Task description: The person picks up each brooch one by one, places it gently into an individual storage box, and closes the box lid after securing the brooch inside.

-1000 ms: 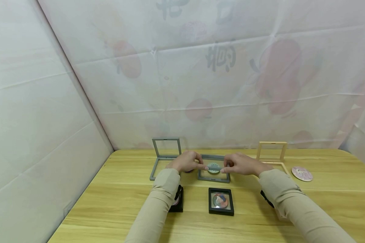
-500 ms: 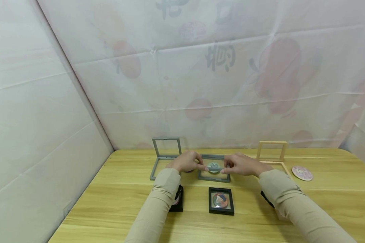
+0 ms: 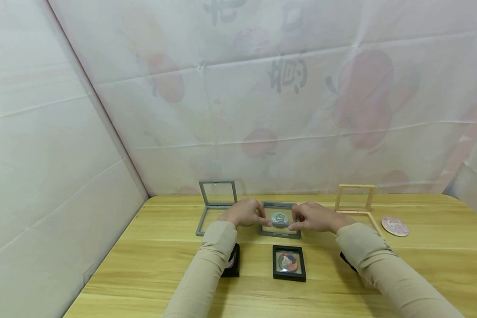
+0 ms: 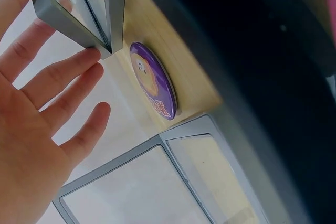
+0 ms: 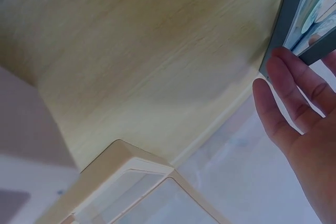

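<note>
In the head view, a grey display frame (image 3: 280, 235) with a clear window lies at the middle of the table, a pale green round badge (image 3: 279, 216) within it. Its raised lid (image 3: 280, 224) tilts over the base. My left hand (image 3: 245, 212) pinches one side of the lid's front edge, and my right hand (image 3: 317, 216) pinches the other. Both wrist views show fingers spread along the frame's sides. Beside the left hand, a purple round badge (image 4: 155, 80) lies on the wood, mostly hidden from the head camera.
Left stands another grey frame (image 3: 200, 221), lid up. At right are a cream frame (image 3: 355, 187), lid up, and a pink round badge (image 3: 395, 226). Nearer lie a black frame (image 3: 275, 265) holding a red badge and another black frame (image 3: 230, 271), partly behind the left sleeve.
Both hands have lowered the lid's front edge slightly towards the base. More of the green badge now shows above that edge. The other frames have not moved.
</note>
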A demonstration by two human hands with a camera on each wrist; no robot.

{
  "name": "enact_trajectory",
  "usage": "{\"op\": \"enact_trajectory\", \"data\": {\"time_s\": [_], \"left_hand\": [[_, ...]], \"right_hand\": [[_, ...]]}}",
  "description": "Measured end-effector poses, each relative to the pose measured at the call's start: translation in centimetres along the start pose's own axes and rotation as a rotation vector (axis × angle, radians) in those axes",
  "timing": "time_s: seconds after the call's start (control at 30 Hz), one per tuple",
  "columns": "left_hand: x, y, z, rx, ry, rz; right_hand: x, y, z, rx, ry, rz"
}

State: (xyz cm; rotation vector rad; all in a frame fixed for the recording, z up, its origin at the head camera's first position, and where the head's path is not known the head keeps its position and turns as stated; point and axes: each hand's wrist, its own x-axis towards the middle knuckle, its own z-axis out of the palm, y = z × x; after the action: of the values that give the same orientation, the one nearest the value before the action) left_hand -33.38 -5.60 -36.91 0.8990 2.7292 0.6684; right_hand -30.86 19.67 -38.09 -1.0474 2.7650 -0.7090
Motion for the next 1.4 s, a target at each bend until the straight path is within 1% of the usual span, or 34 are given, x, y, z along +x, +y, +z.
{"op": "enact_trajectory", "data": {"time_s": [0.13, 0.33, 0.6, 0.73, 0.93, 1.03, 1.17, 1.4], "left_hand": [[-0.10, 0.16, 0.01, 0.020, 0.007, 0.014], [-0.12, 0.19, 0.04, 0.021, 0.011, 0.022], [-0.12, -0.13, 0.16, 0.048, 0.023, 0.071], [-0.12, -0.22, 0.22, 0.060, 0.024, 0.083], [0.01, -0.35, 0.29, 0.086, 0.019, 0.084], [0.04, -0.38, 0.36, 0.096, 0.015, 0.083], [-0.03, -0.34, 0.39, 0.094, 0.012, 0.077], [0.00, -0.33, 0.42, 0.093, 0.011, 0.072]], "right_hand": [[0.01, 0.09, 0.13, 0.002, -0.002, 0.001], [-0.06, -0.05, 0.20, -0.003, 0.003, 0.004], [-0.06, -0.29, 0.35, -0.037, 0.005, -0.004], [-0.07, -0.29, 0.40, -0.043, 0.008, -0.009], [-0.13, -0.42, 0.45, -0.075, 0.005, 0.000], [-0.19, -0.58, 0.46, -0.096, 0.006, -0.012], [-0.21, -0.72, 0.49, -0.106, 0.012, -0.026], [-0.11, -0.56, 0.62, -0.107, 0.013, -0.017]]}}
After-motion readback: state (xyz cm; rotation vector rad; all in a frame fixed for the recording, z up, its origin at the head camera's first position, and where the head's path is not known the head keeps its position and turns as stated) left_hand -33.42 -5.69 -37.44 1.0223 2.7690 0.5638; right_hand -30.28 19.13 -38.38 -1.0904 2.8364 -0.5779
